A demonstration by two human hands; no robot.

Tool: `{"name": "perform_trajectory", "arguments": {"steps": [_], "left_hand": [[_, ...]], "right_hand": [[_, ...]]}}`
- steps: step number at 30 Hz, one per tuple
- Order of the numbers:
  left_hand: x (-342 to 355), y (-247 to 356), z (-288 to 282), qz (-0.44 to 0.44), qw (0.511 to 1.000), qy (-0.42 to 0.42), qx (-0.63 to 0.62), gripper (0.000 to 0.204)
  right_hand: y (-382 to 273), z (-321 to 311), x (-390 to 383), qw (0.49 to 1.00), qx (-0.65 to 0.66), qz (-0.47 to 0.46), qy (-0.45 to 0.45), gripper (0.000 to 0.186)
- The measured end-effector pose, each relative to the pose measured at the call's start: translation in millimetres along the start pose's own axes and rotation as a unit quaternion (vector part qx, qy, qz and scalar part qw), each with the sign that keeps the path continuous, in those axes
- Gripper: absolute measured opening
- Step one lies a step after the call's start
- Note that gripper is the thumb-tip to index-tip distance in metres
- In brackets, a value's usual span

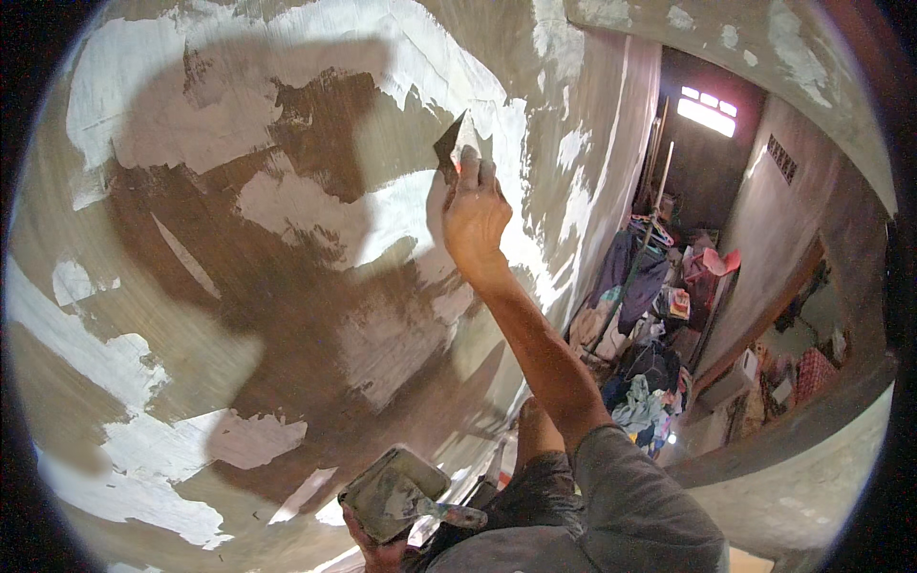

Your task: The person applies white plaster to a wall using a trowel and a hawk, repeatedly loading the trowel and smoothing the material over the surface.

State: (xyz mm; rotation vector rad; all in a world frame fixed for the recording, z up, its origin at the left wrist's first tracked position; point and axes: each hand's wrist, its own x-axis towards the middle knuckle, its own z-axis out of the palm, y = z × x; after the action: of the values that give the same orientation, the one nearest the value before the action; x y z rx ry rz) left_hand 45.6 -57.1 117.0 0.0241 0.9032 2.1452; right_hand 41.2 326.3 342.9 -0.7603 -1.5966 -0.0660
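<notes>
My right hand (476,218) is raised against the wall (287,334), its fingers pressed on a putty knife (462,143). The thin, roughly triangular blade lies close to the plaster, beside a bright white patch of putty (420,215). Low in the view, my left hand (375,546) grips a shallow, squarish pan (355,498) from beneath and at its side. Inside the pan are grey-white smears, and a second putty knife (460,516) rests across it, its handle sticking out past the rim. Part of my left hand is hidden under the pan.
Shadows of my head and arm darken much of the patchy wall. To the right, clothes (626,282) hang over a heap of cloth (650,387). A pole (661,181) leans there. Farther right, an opening (793,353) holds boxes, and a bright window (707,113) sits high at the back.
</notes>
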Motion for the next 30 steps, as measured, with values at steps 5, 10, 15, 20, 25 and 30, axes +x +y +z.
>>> {"name": "perform_trajectory", "arguments": {"steps": [5, 10, 15, 20, 25, 30], "left_hand": [[-3.6, -6.6, 15.5, 0.084, 0.991, -0.037, 0.103, 0.071], [11.3, -19.4, -26.5, 0.102, 0.982, -0.005, 0.16, 0.07], [8.5, -7.1, -23.3, -0.06, 0.996, 0.01, -0.068, 0.071], [5.8, -8.9, -12.8, -0.034, 0.997, 0.008, -0.064, 0.073], [14.6, -22.8, -46.2, 0.115, 0.976, 0.017, 0.183, 0.074], [4.3, -7.9, 3.0, 0.009, 0.999, 0.004, 0.05, 0.073]], "right_hand": [[0.3, 2.9, -5.3, 0.997, -0.022, -0.044, 0.052, 0.042], [7.4, 0.5, 0.3, 0.999, -0.031, -0.021, 0.025, 0.043], [8.7, -6.9, 13.9, 0.999, -0.038, 0.016, -0.026, 0.045], [5.4, 1.6, -10.4, 0.997, -0.047, -0.066, 0.011, 0.043], [6.3, 2.8, -17.6, 0.996, -0.059, -0.06, 0.013, 0.049], [1.9, -11.5, 7.6, 0.993, -0.045, 0.02, -0.105, 0.054]]}}
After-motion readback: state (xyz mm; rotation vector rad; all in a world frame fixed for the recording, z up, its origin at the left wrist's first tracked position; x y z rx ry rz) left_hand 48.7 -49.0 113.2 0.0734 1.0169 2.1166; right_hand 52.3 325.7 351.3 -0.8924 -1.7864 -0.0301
